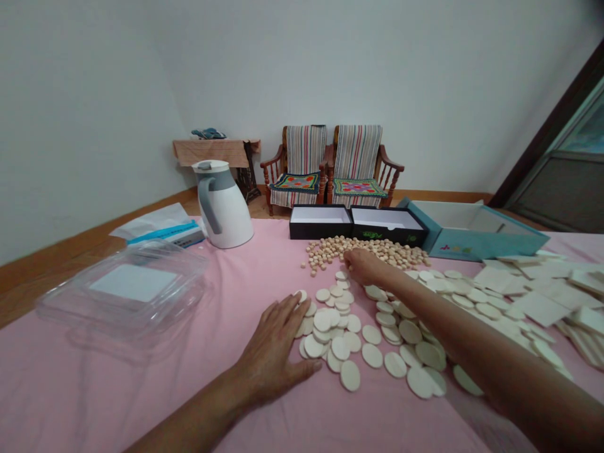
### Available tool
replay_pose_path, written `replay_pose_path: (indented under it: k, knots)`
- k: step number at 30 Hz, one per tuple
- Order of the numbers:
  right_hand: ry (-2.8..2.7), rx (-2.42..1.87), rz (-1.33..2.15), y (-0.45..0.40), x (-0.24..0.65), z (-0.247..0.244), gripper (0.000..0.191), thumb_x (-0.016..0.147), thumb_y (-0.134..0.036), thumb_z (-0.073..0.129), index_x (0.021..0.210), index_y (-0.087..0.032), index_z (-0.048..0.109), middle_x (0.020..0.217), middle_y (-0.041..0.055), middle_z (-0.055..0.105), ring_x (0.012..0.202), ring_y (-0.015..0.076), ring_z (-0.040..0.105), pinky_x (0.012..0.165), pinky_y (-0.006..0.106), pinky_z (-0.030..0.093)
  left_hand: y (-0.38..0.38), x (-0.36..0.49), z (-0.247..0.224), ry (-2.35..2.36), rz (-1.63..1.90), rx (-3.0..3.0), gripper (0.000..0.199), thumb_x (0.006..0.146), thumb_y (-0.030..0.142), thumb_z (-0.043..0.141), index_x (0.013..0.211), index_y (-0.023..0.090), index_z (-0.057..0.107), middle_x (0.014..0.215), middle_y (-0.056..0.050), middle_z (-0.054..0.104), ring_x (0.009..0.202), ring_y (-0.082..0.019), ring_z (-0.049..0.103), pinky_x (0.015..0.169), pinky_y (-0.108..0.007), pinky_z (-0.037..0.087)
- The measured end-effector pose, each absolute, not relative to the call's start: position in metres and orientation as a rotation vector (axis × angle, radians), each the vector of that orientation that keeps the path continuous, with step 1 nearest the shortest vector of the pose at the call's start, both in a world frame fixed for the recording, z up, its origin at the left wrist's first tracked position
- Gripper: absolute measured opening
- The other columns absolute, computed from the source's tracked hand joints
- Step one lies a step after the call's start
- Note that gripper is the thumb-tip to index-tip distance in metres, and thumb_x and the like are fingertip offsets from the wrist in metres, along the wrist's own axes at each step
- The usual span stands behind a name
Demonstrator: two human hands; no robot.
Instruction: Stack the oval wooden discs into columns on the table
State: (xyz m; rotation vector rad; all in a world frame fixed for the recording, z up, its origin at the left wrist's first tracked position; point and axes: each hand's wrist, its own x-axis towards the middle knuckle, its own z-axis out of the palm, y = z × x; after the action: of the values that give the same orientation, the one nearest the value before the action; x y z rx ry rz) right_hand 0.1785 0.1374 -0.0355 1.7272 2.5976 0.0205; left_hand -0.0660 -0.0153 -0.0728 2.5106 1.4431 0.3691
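The left hand [274, 349] lies palm down at the left edge of a loose pile of pale discs [340, 348], fingers extended and touching the nearest ones; it grips nothing visible. The right hand [365, 267] is at the near edge of the beads [401, 251], fingers curled downward. Whether it holds a bead cannot be told. Discs and beads rest on a pink cloth [226, 327]; the beads lie in front of two black boxes, the left box [321, 231] and the right box [391, 235].

Handling, as judged: the discs appear to be thin wood, light and stiff, and are liable to slide over one another. Hold each by opposite points of its rim; avoid bending it. The beads appear light and hard and are likely to roll; pinch each one across its sides.

Markings: the right box bears green print on its front, too small to read. The blue box [472, 245] carries small coloured marks, also illegible. The sheet [134, 282] at the clear plastic container [174, 283] shows no readable text. No brand can be identified.
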Motion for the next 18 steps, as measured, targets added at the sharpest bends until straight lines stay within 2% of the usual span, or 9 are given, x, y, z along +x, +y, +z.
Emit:
replay_pose_path:
  k: [3,6,7,9,11,13,18]
  knots:
    - [2.572,1.828,0.093,0.152,0.174,-0.024,0.021,0.078,-0.010,0.050,0.092,-0.010,0.066,0.093,0.0166,0.066,0.089,0.0248,0.060,0.073,0.030,0.041,-0.015,-0.066,-0.073,1.441,0.356,2.517,0.089,0.077,0.058,0.058,0.147,0.025,0.014,0.155,-0.008,0.013,0.140,-0.029,0.016,0.114,-0.051,0.018]
    - [2.602,1.904,0.208,0.155,0.161,-0.017,0.028,0.082,-0.012,0.048,0.106,-0.009,0.062,0.108,0.0210,0.060,0.101,0.0290,0.054,0.080,0.035,0.039,-0.015,-0.066,-0.073,1.434,0.371,2.516,0.090,0.077,0.057,0.059,0.147,0.026,0.014,0.154,-0.008,0.013,0.140,-0.030,0.016,0.113,-0.051,0.018]
    - [2.644,1.879,0.226,0.153,0.154,-0.018,0.029,0.084,-0.014,0.047,0.110,-0.011,0.060,0.113,0.0201,0.058,0.105,0.0290,0.052,0.083,0.036,0.038,-0.015,-0.065,-0.072,1.435,0.375,2.515,0.089,0.077,0.057,0.059,0.147,0.026,0.014,0.154,-0.008,0.014,0.140,-0.030,0.017,0.113,-0.052,0.018]
    - [2.779,1.719,0.205,0.146,0.136,-0.025,0.030,0.086,-0.017,0.048,0.114,-0.020,0.058,0.117,0.0122,0.058,0.107,0.0240,0.050,0.086,0.034,0.036,-0.015,-0.065,-0.072,1.442,0.368,2.509,0.089,0.077,0.056,0.059,0.147,0.025,0.015,0.154,-0.008,0.013,0.140,-0.030,0.017,0.113,-0.051,0.018]
    - [3.045,1.315,0.125,0.140,0.117,-0.035,0.029,0.089,-0.022,0.046,0.117,-0.022,0.056,0.120,0.0098,0.057,0.112,0.0226,0.047,0.091,0.036,0.032,-0.016,-0.065,-0.072,1.454,0.351,2.500,0.088,0.076,0.056,0.060,0.147,0.024,0.017,0.154,-0.009,0.014,0.140,-0.030,0.017,0.113,-0.052,0.019]
    - [3.113,1.100,0.055,0.137,0.104,-0.045,0.027,0.093,-0.027,0.042,0.115,-0.021,0.056,0.118,0.0096,0.058,0.109,0.0216,0.049,0.089,0.037,0.032,-0.016,-0.065,-0.071,1.464,0.340,2.492,0.089,0.076,0.055,0.061,0.147,0.024,0.018,0.154,-0.009,0.014,0.140,-0.030,0.017,0.113,-0.052,0.020]
    - [3.040,1.171,0.107,0.151,0.112,-0.053,0.025,0.095,-0.027,0.037,0.105,-0.017,0.058,0.109,0.0109,0.060,0.102,0.0203,0.052,0.085,0.035,0.032,-0.016,-0.064,-0.069,1.458,0.330,2.494,0.088,0.077,0.056,0.059,0.147,0.023,0.017,0.154,-0.009,0.013,0.140,-0.030,0.016,0.113,-0.052,0.018]
